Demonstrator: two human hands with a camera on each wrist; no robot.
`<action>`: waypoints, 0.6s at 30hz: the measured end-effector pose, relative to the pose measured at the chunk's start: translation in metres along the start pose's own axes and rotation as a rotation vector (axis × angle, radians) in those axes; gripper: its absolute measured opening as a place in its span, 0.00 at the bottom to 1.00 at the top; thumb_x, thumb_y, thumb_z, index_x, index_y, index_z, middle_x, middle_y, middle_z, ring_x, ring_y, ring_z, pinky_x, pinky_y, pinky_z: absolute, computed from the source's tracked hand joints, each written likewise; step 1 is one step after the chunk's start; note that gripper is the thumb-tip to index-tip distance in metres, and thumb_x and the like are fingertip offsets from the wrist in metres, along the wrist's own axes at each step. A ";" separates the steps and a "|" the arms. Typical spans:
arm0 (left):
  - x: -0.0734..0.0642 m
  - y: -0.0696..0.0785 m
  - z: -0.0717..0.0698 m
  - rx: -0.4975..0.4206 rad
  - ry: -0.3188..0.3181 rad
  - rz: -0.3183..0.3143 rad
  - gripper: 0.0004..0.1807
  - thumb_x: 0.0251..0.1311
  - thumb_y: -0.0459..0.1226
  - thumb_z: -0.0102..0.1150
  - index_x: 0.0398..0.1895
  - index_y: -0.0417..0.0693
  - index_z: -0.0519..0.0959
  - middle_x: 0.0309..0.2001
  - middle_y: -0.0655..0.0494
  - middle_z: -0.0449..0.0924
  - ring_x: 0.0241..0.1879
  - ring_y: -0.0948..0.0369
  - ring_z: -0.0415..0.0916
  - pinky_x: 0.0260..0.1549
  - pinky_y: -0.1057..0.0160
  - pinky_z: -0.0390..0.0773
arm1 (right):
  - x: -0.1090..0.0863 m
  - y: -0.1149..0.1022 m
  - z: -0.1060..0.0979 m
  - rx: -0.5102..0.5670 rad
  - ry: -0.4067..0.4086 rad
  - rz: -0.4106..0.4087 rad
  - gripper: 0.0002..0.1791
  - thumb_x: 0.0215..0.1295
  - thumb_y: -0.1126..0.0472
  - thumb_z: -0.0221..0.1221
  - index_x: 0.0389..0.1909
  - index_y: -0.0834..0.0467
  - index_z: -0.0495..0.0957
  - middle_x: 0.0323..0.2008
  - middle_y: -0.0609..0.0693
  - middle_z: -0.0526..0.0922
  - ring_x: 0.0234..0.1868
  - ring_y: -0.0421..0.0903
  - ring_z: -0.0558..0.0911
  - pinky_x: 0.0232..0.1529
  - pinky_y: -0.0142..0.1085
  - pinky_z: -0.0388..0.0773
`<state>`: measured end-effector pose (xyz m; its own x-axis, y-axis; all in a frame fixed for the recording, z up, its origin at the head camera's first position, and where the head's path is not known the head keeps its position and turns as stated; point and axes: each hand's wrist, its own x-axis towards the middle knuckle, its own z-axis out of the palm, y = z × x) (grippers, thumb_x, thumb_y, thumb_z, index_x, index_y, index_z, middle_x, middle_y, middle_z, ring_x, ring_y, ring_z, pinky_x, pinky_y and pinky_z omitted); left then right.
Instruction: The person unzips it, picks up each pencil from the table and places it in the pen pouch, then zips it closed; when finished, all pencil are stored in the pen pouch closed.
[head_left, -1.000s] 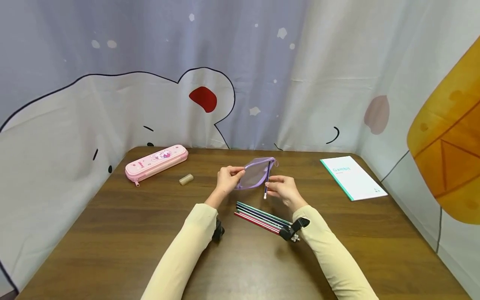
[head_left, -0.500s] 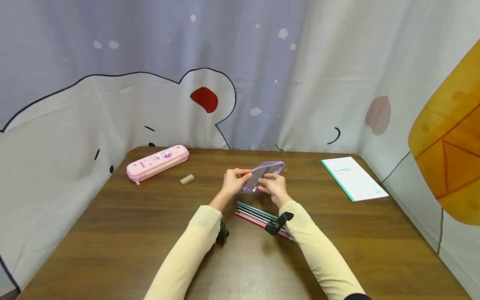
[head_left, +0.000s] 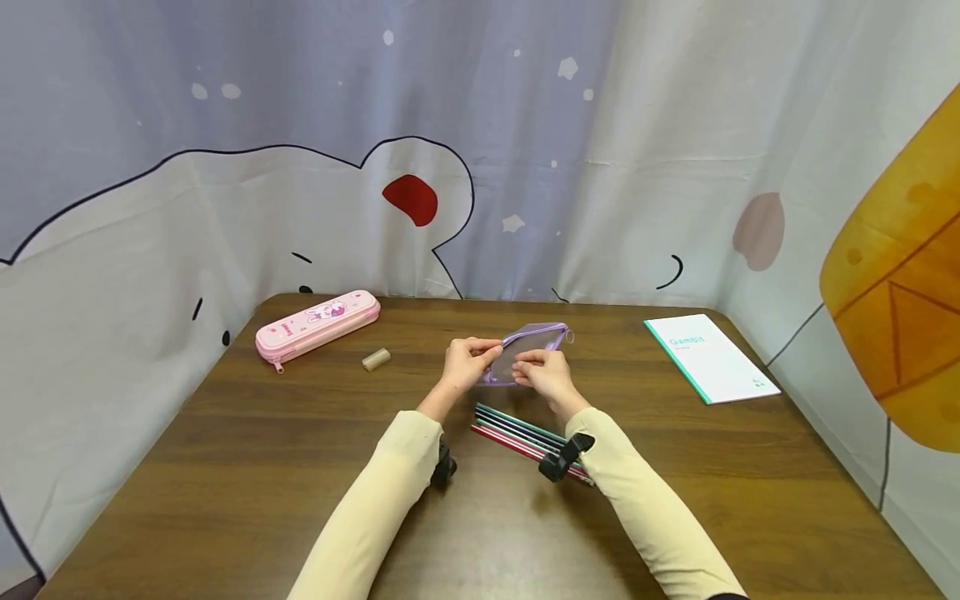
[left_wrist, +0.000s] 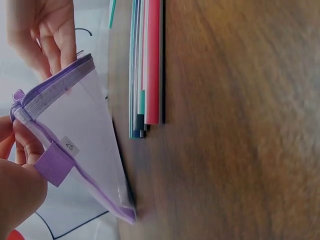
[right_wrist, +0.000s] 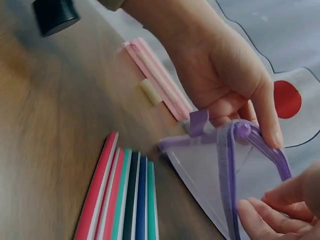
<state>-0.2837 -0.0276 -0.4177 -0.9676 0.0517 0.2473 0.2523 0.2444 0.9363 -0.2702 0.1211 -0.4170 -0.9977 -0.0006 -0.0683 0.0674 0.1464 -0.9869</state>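
Observation:
A purple-edged translucent zip pouch (head_left: 531, 343) stands tilted over the table, its zip mouth spread apart. My left hand (head_left: 467, 363) pinches the pouch by the corner at one end of the zip, beside a purple fabric tab (left_wrist: 55, 164). At the mouth is my right hand (head_left: 546, 374), fingertips drawn together right beside the zip edge (right_wrist: 229, 185); whether they grip anything I cannot tell. No pencil shows in that hand. Several pencils (head_left: 513, 435), red, green and dark blue, lie side by side on the table below the pouch, partly covered by the right wrist strap.
A pink pencil case (head_left: 318, 325) lies at the back left of the wooden table (head_left: 262, 467). Next to it is a small beige cylinder (head_left: 376, 359). On the right rests a white notebook (head_left: 712, 358) with a green spine. A printed curtain (head_left: 600, 208) hangs behind.
My right hand moved left to the pouch mouth with a dark pencil; that pencil no longer shows. The left hand and pouch shifted slightly right.

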 end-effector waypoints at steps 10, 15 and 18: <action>0.003 -0.002 -0.003 0.004 0.028 -0.007 0.09 0.49 0.34 0.62 0.35 0.40 0.83 0.37 0.44 0.81 0.20 0.72 0.72 0.21 0.76 0.73 | -0.034 0.010 -0.038 -0.748 -0.257 -0.345 0.05 0.50 0.63 0.61 0.27 0.60 0.81 0.23 0.49 0.83 0.24 0.35 0.75 0.27 0.28 0.72; 0.003 -0.004 -0.004 0.003 0.023 -0.004 0.10 0.49 0.33 0.62 0.35 0.39 0.82 0.36 0.43 0.81 0.20 0.73 0.71 0.20 0.76 0.73 | -0.059 0.021 -0.048 -0.937 -0.333 -0.510 0.04 0.46 0.66 0.60 0.26 0.59 0.81 0.21 0.46 0.82 0.24 0.37 0.75 0.26 0.29 0.70; 0.003 -0.006 -0.004 -0.006 0.020 -0.007 0.09 0.49 0.33 0.62 0.35 0.39 0.82 0.36 0.43 0.81 0.20 0.73 0.71 0.20 0.76 0.72 | -0.066 0.030 -0.051 -0.935 -0.312 -0.630 0.07 0.43 0.69 0.57 0.25 0.59 0.81 0.18 0.46 0.78 0.23 0.38 0.73 0.22 0.30 0.67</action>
<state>-0.2879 -0.0327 -0.4212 -0.9690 0.0307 0.2452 0.2453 0.2393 0.9394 -0.2027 0.1762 -0.4350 -0.7975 -0.5562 0.2337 -0.6016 0.7046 -0.3764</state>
